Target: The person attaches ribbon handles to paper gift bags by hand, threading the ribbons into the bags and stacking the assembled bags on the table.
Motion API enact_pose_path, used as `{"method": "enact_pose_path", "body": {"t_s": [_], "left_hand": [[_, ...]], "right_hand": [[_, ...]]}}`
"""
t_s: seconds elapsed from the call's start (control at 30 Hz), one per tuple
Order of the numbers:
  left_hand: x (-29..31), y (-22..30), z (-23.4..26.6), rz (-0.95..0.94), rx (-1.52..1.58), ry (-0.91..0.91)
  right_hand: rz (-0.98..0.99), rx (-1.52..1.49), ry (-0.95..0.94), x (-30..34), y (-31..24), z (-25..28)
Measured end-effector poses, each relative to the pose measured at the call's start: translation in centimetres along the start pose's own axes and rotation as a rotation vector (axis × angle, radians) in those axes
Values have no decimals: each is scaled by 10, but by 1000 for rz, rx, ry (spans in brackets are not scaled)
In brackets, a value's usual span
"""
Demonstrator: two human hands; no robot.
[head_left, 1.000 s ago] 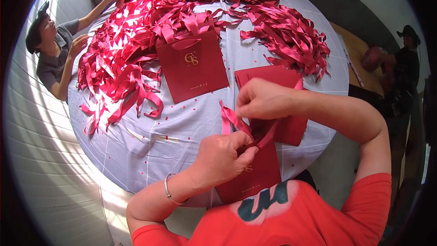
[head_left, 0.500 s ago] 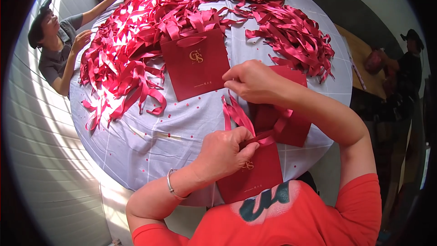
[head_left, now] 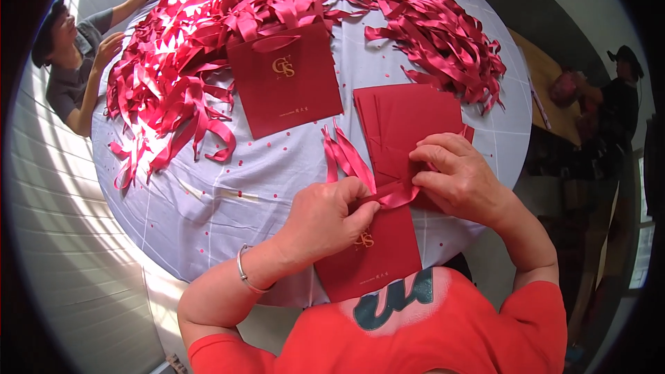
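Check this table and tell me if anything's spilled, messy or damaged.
Small red dots lie scattered over the pale tablecloth, looking like stray scraps. The ribbon pile at left is tangled, ends splayed. The red bag at the left hand shows no visible damage.

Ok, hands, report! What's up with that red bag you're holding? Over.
Left hand pinching top of flat rectangular red bag. Right hand at shiny crimson ribbon. Stack of flat red bags just beyond, close to right hand.

On the table (head_left: 225,225), a ribbon heap (head_left: 173,79) lies left, a second heap (head_left: 447,41) far right; a lone bag (head_left: 287,100) lies left of the bag stack (head_left: 415,114), the front bag (head_left: 377,266) nearer.
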State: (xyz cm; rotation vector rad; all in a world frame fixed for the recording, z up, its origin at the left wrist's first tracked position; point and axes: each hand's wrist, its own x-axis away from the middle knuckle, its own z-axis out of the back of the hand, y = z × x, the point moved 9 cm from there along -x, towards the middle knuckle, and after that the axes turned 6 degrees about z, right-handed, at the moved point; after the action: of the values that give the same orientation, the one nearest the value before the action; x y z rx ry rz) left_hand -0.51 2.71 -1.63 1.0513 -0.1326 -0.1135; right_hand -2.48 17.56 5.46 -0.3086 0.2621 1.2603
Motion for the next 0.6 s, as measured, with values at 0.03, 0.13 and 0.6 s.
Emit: {"method": "enact_pose_path", "body": {"t_s": [0.03, 0.13, 0.6], "left_hand": [[0, 1, 1, 9, 0, 6], [-1, 1, 0, 7, -6, 6], [0, 2, -3, -13, -49, -12]], "right_hand": [[25, 40, 37, 2, -2, 3], [-29, -168, 14, 9, -5, 10], [144, -313, 137, 1, -54, 34]]}}
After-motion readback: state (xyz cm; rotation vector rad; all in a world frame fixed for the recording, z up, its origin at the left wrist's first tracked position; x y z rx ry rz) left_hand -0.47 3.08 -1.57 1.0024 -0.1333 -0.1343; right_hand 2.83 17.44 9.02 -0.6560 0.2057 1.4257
